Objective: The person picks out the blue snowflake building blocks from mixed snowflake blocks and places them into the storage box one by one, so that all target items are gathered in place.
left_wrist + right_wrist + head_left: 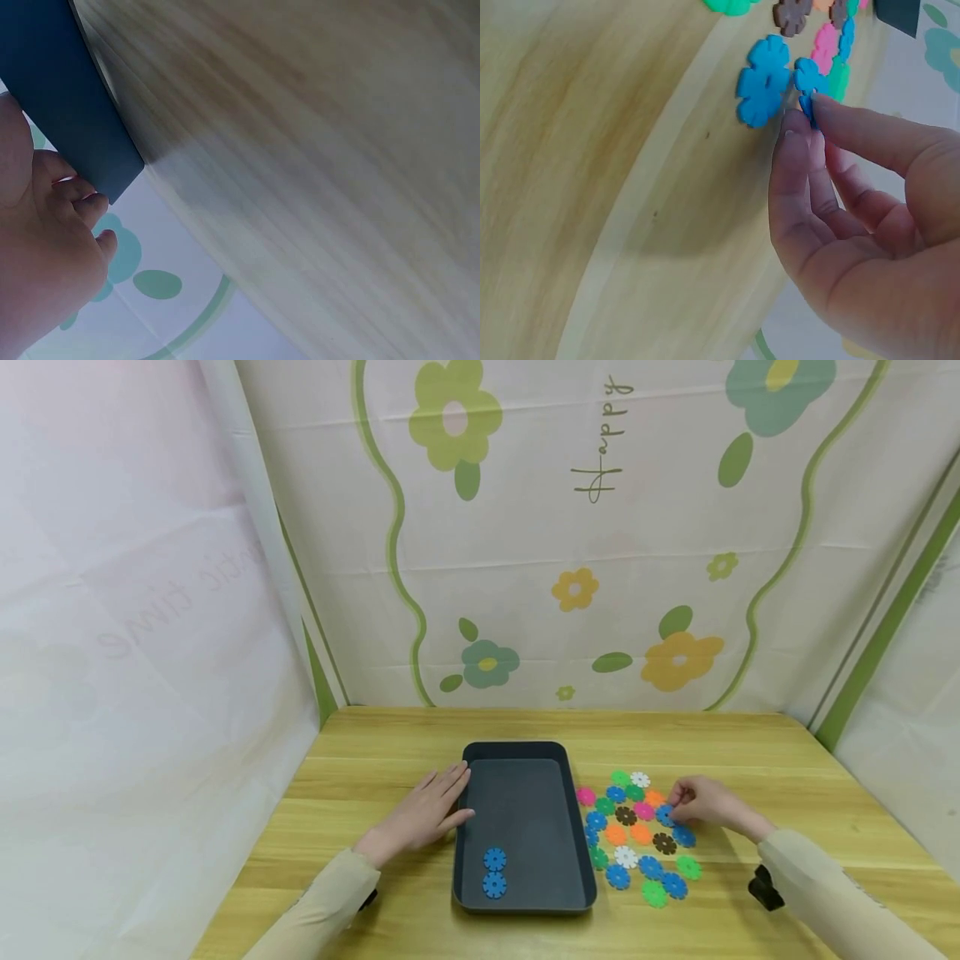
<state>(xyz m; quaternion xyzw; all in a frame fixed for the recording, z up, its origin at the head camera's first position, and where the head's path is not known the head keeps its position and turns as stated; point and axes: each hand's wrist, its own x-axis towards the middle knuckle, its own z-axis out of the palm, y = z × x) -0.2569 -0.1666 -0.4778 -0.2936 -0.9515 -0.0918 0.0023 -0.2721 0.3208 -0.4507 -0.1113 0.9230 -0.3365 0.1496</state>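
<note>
A dark rectangular tray (525, 760) sits mid-table with two blue flower-shaped discs (494, 872) near its front. My left hand (431, 810) lies flat with straight fingers against the tray's left wall (67, 97). To the right of the tray lies a spread of several coloured flower discs (633, 831). My right hand (693, 802) reaches into the spread's right edge and pinches a blue disc (807, 82) between thumb and fingertips. Another blue disc (763, 81) lies flat just beside it.
The wooden table (787, 760) is enclosed by flower-printed cloth walls (570, 552) at the back and both sides. A dark wrist strap (763, 887) shows by my right sleeve.
</note>
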